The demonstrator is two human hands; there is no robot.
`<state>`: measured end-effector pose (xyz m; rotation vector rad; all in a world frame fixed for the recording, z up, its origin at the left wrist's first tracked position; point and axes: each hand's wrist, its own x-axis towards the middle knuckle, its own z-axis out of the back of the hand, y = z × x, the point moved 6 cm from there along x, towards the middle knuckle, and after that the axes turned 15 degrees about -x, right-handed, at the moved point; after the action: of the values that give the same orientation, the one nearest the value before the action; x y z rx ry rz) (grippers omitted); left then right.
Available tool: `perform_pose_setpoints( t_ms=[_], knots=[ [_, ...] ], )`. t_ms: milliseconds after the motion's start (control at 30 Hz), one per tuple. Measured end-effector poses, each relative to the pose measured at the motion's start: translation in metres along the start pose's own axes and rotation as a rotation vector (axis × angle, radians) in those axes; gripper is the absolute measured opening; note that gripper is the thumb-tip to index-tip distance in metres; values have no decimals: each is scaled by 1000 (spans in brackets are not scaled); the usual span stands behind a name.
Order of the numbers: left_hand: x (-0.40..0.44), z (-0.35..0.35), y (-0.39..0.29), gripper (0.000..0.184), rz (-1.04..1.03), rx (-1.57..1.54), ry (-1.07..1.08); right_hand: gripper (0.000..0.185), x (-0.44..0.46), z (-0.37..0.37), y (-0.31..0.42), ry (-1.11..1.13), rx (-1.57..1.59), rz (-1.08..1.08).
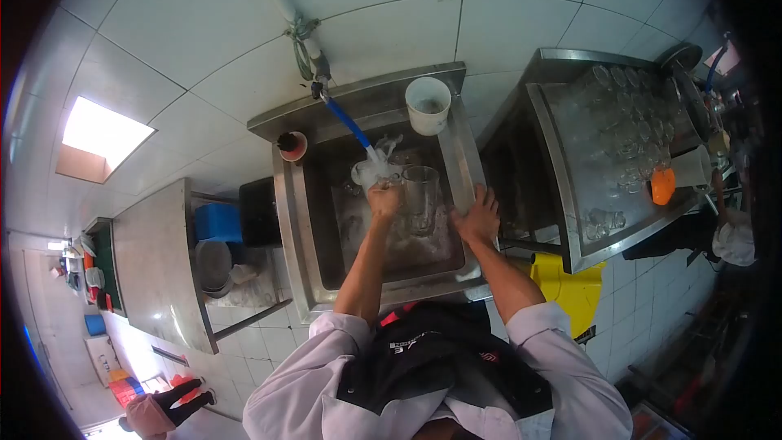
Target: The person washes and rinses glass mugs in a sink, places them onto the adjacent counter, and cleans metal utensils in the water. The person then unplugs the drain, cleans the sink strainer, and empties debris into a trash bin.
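Note:
Over a metal sink (312, 265), my left hand (385, 200) is closed round the handle area of glass mugs. One clear mug (420, 193) stands out just right of the fist. Water from a blue hose (349, 124) splashes white at a second glass (371, 171) above the fist; whether the hand grips both is hard to tell. My right hand (478, 216) rests on the sink's right rim with its fingers spread, holding nothing. Foamy water lies in the basin below.
A white bucket (428, 106) sits at the sink's back right corner, a small red container (292, 146) at the back left. Many glasses (631, 114) stand on the right metal table (570, 220). A yellow bin (574, 293) is below. Other people are at far right and lower left.

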<state>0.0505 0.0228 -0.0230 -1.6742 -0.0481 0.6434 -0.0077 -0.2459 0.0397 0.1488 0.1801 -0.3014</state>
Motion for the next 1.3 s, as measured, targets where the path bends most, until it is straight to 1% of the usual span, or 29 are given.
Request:
perform_pose_setpoints(
  t_ms=[67,100,167,267,367,467,567,667,767,867,967,1067,1167,1267,1300],
  knots=[
    [-1,2,-3,11,43,-47,-43,86,1,-6,-2,-10,-1,10],
    [11,15,-8,11,-16,32,-45,87,2,-9,8,-17,19,18],
    [24,26,7,17,-94,158,-38,88,-1,-9,8,-30,6,25],
    [-18,16,-38,20,-80,-3,-111,88,-2,-5,8,-35,-11,16],
    [-23,26,-37,19,-212,20,-295,88,-1,-5,5,-29,-14,17],
    [-11,38,-18,19,-266,143,-355,86,-2,-1,4,-96,-21,45],
    [-11,43,-17,17,-301,237,-415,86,-1,-1,3,-104,-50,22],
    [-19,43,-25,17,-368,149,-428,86,0,-3,0,-107,-58,20],
    [-18,45,-25,16,-343,198,-423,87,-1,1,1,-105,-61,13],
    [-13,48,-20,18,-288,234,-464,87,1,-3,0,-102,-49,20],
    [-24,42,-41,19,-221,304,-494,86,1,-6,-1,-80,-41,11],
    [-17,48,-31,22,-153,280,-548,86,-1,2,0,-65,-23,27],
    [-20,50,-36,28,-17,277,-573,85,0,-2,-1,-56,-12,4],
    [-18,54,-34,33,41,291,-663,85,2,-8,-2,-82,-13,22],
    [-16,55,-33,34,43,290,-661,85,1,-5,-2,-68,-9,18]
  ],
)
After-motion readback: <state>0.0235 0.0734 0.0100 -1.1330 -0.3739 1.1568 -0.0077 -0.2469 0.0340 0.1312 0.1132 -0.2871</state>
